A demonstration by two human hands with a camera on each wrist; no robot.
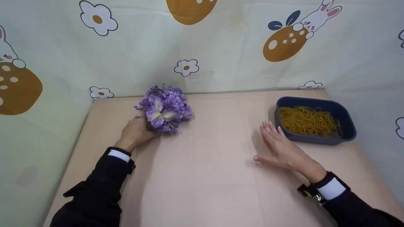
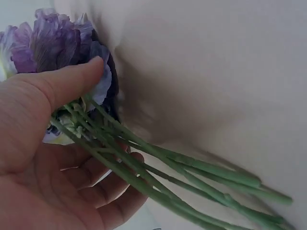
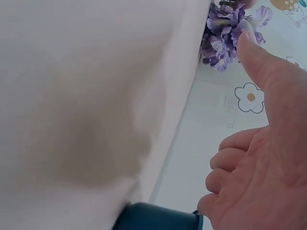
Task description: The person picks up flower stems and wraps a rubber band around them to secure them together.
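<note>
A bunch of purple flowers [image 1: 165, 108] with yellow-streaked petals is at the back left of the table. My left hand [image 1: 135, 130] holds it just beneath the blossoms. In the left wrist view, the green stems [image 2: 158, 179] run between the thumb and the loosely bent fingers, down toward the tabletop. My right hand [image 1: 282, 149] has its fingers extended and thumb spread, and grips nothing. It is just left of a dark blue tub [image 1: 315, 140] containing a tangle of thin yellow rubber bands [image 1: 307, 121].
The pale table [image 1: 211, 164] meets a cloth backdrop [image 1: 227, 53] printed with flowers and rabbits behind it. The same cloth hangs along both sides. The tub's edge [image 3: 158, 218] shows at the bottom of the right wrist view.
</note>
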